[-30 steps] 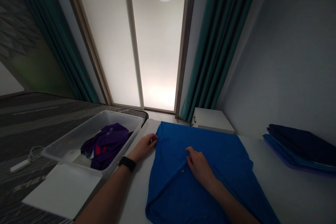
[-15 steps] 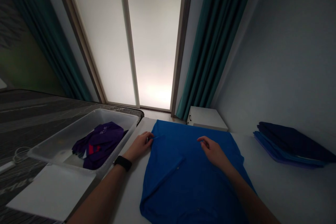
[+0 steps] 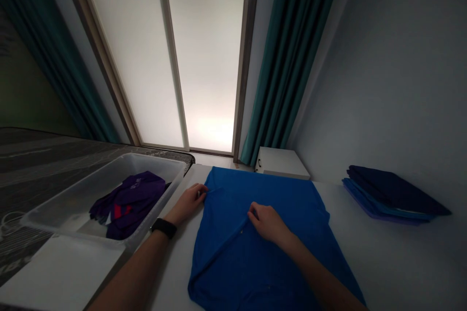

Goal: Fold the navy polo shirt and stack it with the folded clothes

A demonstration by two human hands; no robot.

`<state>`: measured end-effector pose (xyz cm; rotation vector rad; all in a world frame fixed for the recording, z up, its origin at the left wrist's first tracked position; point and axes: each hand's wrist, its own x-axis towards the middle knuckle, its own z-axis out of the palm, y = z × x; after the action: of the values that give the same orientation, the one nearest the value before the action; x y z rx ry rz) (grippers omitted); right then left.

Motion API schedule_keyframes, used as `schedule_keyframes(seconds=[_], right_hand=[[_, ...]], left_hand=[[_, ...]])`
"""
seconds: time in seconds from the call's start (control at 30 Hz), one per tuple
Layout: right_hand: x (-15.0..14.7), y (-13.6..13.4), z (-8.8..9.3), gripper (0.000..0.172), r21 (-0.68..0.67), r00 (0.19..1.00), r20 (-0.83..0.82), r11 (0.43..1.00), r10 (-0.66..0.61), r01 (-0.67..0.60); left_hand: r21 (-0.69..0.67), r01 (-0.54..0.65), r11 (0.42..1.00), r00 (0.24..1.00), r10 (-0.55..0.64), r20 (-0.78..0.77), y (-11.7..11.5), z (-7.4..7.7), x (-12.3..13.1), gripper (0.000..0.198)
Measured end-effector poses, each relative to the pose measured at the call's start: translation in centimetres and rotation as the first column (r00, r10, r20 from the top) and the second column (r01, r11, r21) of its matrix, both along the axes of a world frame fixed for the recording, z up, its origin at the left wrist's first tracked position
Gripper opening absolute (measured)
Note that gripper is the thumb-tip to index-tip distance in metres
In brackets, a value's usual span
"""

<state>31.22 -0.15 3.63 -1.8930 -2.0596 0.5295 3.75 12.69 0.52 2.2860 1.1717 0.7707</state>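
Observation:
A blue garment [image 3: 292, 199] lies spread over the white table, with a sleeve folded inward across its left part. My left hand [image 3: 191, 200], a black band on its wrist, is closed in a pinch on the garment's left edge near the far corner. Over the middle of the cloth, my right hand [image 3: 264, 219] is closed, thumb and fingers pinching the blue fabric at the end of the folded sleeve.
A translucent bin [image 3: 73, 194] at left holds purple clothing [image 3: 136, 201]. Folded dark and light blue garments [image 3: 396, 192] are stacked on the table [image 3: 386, 262] at right. Behind stands a white cabinet [image 3: 282, 162]. A white panel [image 3: 60, 269] lies below the bin.
My right hand has moved left and toward me, and its fingers have closed on the sleeve end. My left hand stays at the left edge. The view has shifted slightly right.

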Motion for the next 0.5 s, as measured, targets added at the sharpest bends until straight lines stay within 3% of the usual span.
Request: schedule_keyframes(seconds=[0.13,0.5], right_hand=[[-1.1,0.3,-0.2,0.015,0.004,0.996,0.078,0.999,-0.044,0.044],[-1.0,0.9,-1.2,0.018,0.073,0.985,0.168,0.997,-0.049,0.037]], left_hand=[[-0.015,-0.001,1.0,1.0,0.001,0.014,0.0,-0.1,0.0,0.021],[0.023,0.009,1.0,1.0,-0.009,-0.006,-0.3,0.3,0.0,0.02]])
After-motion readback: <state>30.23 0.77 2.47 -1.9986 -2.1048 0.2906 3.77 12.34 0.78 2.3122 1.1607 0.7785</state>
